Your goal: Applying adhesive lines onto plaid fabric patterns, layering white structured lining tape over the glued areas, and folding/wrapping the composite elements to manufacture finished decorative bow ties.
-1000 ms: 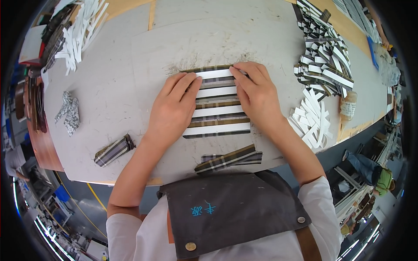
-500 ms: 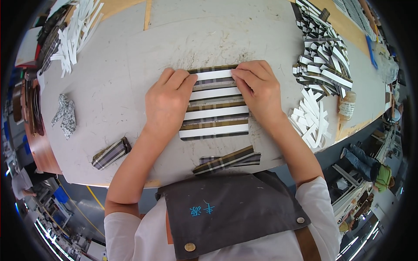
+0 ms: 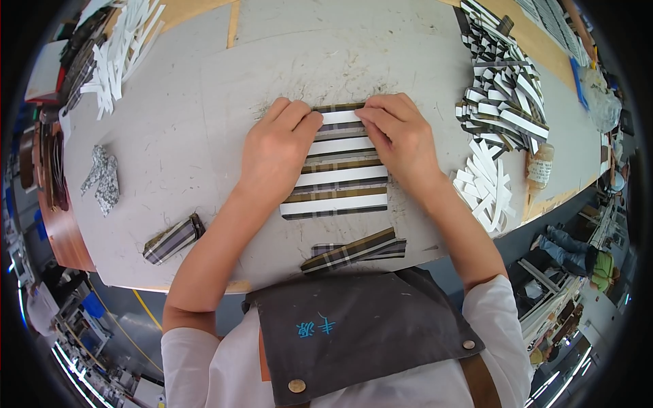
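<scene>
Several plaid fabric strips in black, brown and grey lie crosswise in a stack of rows on the table before me, each with a white strip along it. At the farthest row, my left hand [image 3: 280, 146] has its fingers closed at the left end of the white strip [image 3: 339, 117], which lies on its plaid fabric strip [image 3: 333, 108]. My right hand [image 3: 403, 136] pinches the right end of that same white strip with thumb and forefinger. Both fingertips hide the ends. A nearer row's white strip [image 3: 333, 204] lies flat, untouched.
Two loose plaid strips [image 3: 354, 251] cross near the front edge. Left are a folded plaid bundle [image 3: 173, 239] and a grey patterned cloth [image 3: 102, 180]. To the right lie a pile of plaid-and-white strips [image 3: 503, 95], white pieces [image 3: 484, 187] and a bottle [image 3: 541, 166].
My left hand has slid right along the farthest row, closer to my right hand. My right hand has shifted slightly left. The nearer rows look the same.
</scene>
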`<action>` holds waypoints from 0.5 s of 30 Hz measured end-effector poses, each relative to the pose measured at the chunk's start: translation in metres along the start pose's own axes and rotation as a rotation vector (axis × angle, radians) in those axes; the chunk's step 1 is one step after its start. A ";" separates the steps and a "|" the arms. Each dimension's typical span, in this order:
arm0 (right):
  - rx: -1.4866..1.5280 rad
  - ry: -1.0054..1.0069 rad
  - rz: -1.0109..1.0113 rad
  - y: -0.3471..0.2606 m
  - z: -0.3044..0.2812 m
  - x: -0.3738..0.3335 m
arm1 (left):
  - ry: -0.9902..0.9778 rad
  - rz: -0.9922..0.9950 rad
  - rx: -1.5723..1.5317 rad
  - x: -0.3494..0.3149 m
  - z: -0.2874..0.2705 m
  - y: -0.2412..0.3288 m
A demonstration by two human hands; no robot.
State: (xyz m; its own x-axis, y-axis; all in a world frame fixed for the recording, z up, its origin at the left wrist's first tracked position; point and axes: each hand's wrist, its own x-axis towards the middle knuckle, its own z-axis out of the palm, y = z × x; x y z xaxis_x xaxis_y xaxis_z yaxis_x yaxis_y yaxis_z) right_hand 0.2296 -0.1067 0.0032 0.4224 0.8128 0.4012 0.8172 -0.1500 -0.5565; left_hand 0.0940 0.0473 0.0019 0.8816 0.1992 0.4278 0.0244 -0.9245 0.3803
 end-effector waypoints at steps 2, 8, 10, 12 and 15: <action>-0.002 0.008 0.003 0.000 0.002 -0.002 | 0.004 -0.016 -0.008 0.001 0.000 0.000; -0.059 0.034 -0.019 0.001 0.002 -0.007 | 0.011 -0.026 0.004 0.001 0.002 0.002; -0.097 0.015 -0.020 0.001 -0.003 -0.010 | -0.005 -0.016 0.019 -0.001 0.000 0.003; -0.119 0.002 -0.011 0.002 -0.008 -0.014 | -0.024 -0.006 0.035 -0.003 -0.001 0.003; -0.149 -0.011 0.020 0.006 -0.021 -0.021 | -0.057 -0.007 0.029 -0.004 -0.002 0.005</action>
State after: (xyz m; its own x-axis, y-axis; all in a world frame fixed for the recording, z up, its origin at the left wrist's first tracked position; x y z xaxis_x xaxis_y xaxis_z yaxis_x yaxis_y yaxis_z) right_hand 0.2335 -0.1360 0.0066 0.4354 0.8149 0.3826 0.8582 -0.2472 -0.4499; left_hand 0.0898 0.0421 0.0035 0.9067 0.1882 0.3775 0.0439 -0.9322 0.3592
